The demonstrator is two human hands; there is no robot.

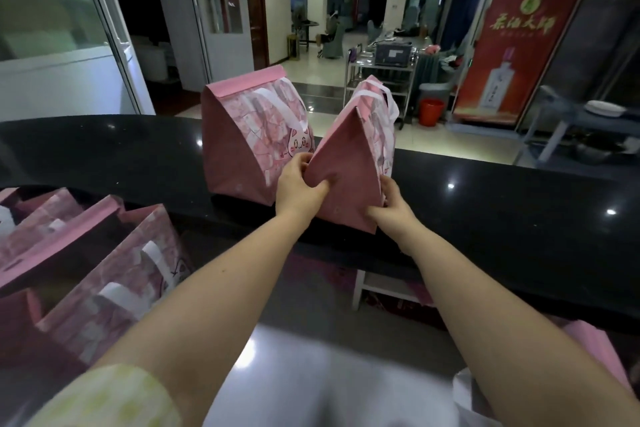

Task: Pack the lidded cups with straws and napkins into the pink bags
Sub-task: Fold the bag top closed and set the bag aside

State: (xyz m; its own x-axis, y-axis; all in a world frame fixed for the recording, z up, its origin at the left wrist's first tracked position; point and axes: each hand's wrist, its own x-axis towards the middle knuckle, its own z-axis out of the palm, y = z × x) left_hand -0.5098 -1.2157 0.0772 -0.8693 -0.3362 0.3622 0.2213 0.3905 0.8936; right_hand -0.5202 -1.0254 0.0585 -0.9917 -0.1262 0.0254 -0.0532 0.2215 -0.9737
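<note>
**Caller:** Both hands are on one bag: left hand on its left edge, right hand low on its right edge.

**Analyst:** Start with the big picture; the black counter is glossy, so a shove could probably slide the bag instead of seating it. The open bags wait down at lower left, mouths gaping, well apart from the action.

**Caller:** And the held bag?

**Analyst:** It's upright near the counter's front edge, top folded shut; it's just beside the neighbour bag, also closed, and they may be touching. That's the risk: nudge it leftward and the pair could knock together; pull it forward and it comes off the edge. No cups, straws or napkins show, so nobody can tell what's inside; if there's a lidded drink, squeezing that soft side panel could tip it.

**Caller:** The white handles are flopping over the far side, too.

**Analyst:** They're loose; they could snag on a lift.

**Caller:** Now the grips.

**Analyst:** The left hand is closed narrow on the bag, fingers curled round the left edge, thumb pressed flat into the side panel and denting it. The right hand pinches the lower right edge, thumb in front, fingers wrapped behind; neither hand holds anything else.
</note>
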